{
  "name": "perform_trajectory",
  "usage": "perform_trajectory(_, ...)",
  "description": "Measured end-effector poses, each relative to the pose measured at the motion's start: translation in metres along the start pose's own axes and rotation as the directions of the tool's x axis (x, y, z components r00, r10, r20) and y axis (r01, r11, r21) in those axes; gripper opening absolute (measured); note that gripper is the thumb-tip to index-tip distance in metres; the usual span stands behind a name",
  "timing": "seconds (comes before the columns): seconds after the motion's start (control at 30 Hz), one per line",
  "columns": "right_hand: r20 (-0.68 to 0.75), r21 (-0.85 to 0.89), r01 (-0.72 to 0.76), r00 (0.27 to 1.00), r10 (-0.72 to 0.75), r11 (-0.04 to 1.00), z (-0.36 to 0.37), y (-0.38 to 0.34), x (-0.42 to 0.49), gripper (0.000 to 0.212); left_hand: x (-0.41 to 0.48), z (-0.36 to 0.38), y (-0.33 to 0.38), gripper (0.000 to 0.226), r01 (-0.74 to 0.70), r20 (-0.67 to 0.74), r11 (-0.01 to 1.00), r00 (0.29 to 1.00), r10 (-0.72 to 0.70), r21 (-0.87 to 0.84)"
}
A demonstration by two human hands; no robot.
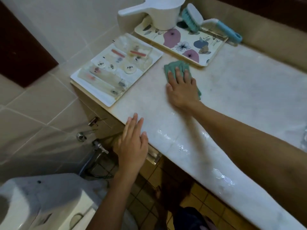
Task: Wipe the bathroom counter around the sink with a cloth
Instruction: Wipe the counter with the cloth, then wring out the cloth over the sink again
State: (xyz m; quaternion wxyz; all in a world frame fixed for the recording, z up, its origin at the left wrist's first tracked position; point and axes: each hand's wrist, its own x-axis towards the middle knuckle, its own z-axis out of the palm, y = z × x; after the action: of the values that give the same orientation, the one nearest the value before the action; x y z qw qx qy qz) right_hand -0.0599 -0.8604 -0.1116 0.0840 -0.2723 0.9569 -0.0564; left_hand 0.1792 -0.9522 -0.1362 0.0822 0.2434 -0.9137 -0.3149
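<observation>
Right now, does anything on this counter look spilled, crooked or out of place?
Wet patches glisten along the counter's front edge, away from the cloth. The scrub brush lies askew, its handle poking over the floral tray's rim. Nothing looks damaged.

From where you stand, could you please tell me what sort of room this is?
Most likely a bathroom: tiled walls, what looks like a toilet cistern beside the counter, and a water scoop and scrub brush at the back.
</observation>
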Motion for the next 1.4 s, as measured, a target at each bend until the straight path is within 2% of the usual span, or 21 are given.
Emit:
perform_trajectory(0.13, 0.007, -0.011, 0.215, 0.977, -0.215, 0.977, 0.019, -0.033, -0.090, 0.057, 0.000, -0.006, 0.008, 0.052, 0.034, 0.000, 0.998, 0.999, -0.035, -0.054)
perform_trajectory(0.23, 0.047, -0.018, 0.321, 0.946, -0.320, 0.947, 0.027, -0.006, -0.195, 0.057, 0.003, -0.009, 0.018, 0.049, 0.111, -0.019, 0.992, 0.994, -0.112, -0.054)
perform_trajectory(0.3, 0.044, -0.055, 0.276, 0.961, -0.274, 0.960, 0.028, 0.036, -0.261, 0.056, 0.001, -0.007, 0.032, 0.044, 0.174, -0.031, 0.984, 0.984, -0.175, -0.043)
perform_trajectory(0.4, -0.001, -0.032, 0.046, 0.999, -0.046, 0.998, 0.020, 0.098, -0.338, 0.054, -0.014, 0.003, 0.070, 0.032, 0.182, -0.066, 0.977, 0.980, -0.190, -0.106)
perform_trajectory(0.5, -0.011, 0.058, -0.193, 0.981, 0.194, 0.979, 0.018, 0.140, -0.390, 0.059, -0.041, 0.030, 0.115, 0.025, 0.005, 0.014, 0.980, 1.000, -0.003, -0.200)
perform_trajectory(0.57, -0.040, 0.131, -0.241, 0.968, 0.248, 0.962, 0.021, 0.160, -0.418, 0.061, -0.062, 0.051, 0.145, 0.027, -0.141, 0.089, 0.964, 0.982, 0.164, -0.226)
perform_trajectory(0.67, -0.098, 0.279, -0.292, 0.939, 0.329, 0.915, 0.018, 0.181, -0.453, 0.058, -0.092, 0.076, 0.188, 0.024, -0.313, 0.187, 0.895, 0.905, 0.383, -0.317)
perform_trajectory(0.73, -0.108, 0.399, -0.350, 0.900, 0.422, 0.848, 0.015, 0.191, -0.471, 0.060, -0.111, 0.090, 0.215, 0.025, -0.417, 0.230, 0.830, 0.824, 0.517, -0.370)
perform_trajectory(0.8, -0.118, 0.560, -0.383, 0.841, 0.528, 0.735, 0.013, 0.200, -0.484, 0.063, -0.132, 0.104, 0.239, 0.028, -0.524, 0.267, 0.750, 0.717, 0.644, -0.403)
perform_trajectory(0.87, -0.095, 0.744, -0.402, 0.727, 0.680, 0.533, 0.001, 0.207, -0.492, 0.058, -0.155, 0.117, 0.262, 0.033, -0.624, 0.295, 0.661, 0.596, 0.747, -0.416)
perform_trajectory(0.93, 0.034, 0.903, -0.359, 0.610, 0.791, 0.238, -0.022, 0.215, -0.501, 0.045, -0.176, 0.130, 0.284, 0.041, -0.734, 0.309, 0.549, 0.457, 0.834, -0.399)
perform_trajectory(0.97, 0.135, 0.961, -0.275, 0.586, 0.799, 0.040, -0.032, 0.223, -0.508, 0.040, -0.186, 0.135, 0.296, 0.049, -0.786, 0.308, 0.478, 0.377, 0.874, -0.393)
perform_trajectory(1.0, 0.253, 0.967, -0.168, 0.587, 0.769, -0.191, -0.041, 0.235, -0.516, 0.037, -0.196, 0.141, 0.308, 0.058, -0.826, 0.308, 0.407, 0.300, 0.903, -0.390)
perform_trajectory(1.03, 0.369, 0.903, -0.060, 0.617, 0.695, -0.426, -0.051, 0.246, -0.526, 0.033, -0.205, 0.147, 0.319, 0.066, -0.857, 0.312, 0.345, 0.232, 0.921, -0.382)
perform_trajectory(1.07, 0.434, 0.791, 0.030, 0.676, 0.595, -0.611, -0.059, 0.257, -0.537, 0.032, -0.213, 0.153, 0.330, 0.074, -0.887, 0.311, 0.284, 0.171, 0.935, -0.365)
perform_trajectory(1.1, 0.457, 0.674, 0.074, 0.740, 0.494, -0.735, -0.065, 0.269, -0.549, 0.032, -0.220, 0.160, 0.343, 0.079, -0.913, 0.317, 0.225, 0.115, 0.942, -0.339)
perform_trajectory(1.13, 0.447, 0.584, 0.084, 0.797, 0.406, -0.807, -0.073, 0.282, -0.560, 0.034, -0.227, 0.167, 0.357, 0.081, -0.935, 0.341, 0.181, 0.070, 0.937, -0.306)
perform_trajectory(1.2, 0.379, 0.480, 0.067, 0.883, 0.276, -0.875, -0.090, 0.310, -0.579, 0.044, -0.239, 0.181, 0.388, 0.083, -0.972, 0.405, 0.067, -0.032, 0.914, -0.227)
perform_trajectory(1.27, 0.295, 0.500, -0.013, 0.943, 0.156, -0.866, -0.118, 0.373, -0.619, 0.053, -0.264, 0.208, 0.454, 0.086, -0.989, 0.391, -0.049, -0.101, 0.915, -0.141)
perform_trajectory(1.33, 0.251, 0.543, -0.060, 0.964, 0.093, -0.838, -0.136, 0.391, -0.618, 0.056, -0.257, 0.208, 0.481, 0.087, -0.989, 0.387, -0.127, -0.148, 0.910, -0.079)
perform_trajectory(1.4, 0.237, 0.603, -0.101, 0.970, 0.057, -0.792, -0.153, 0.401, -0.616, 0.054, -0.250, 0.208, 0.505, 0.078, -0.985, 0.270, -0.165, -0.174, 0.947, -0.054)
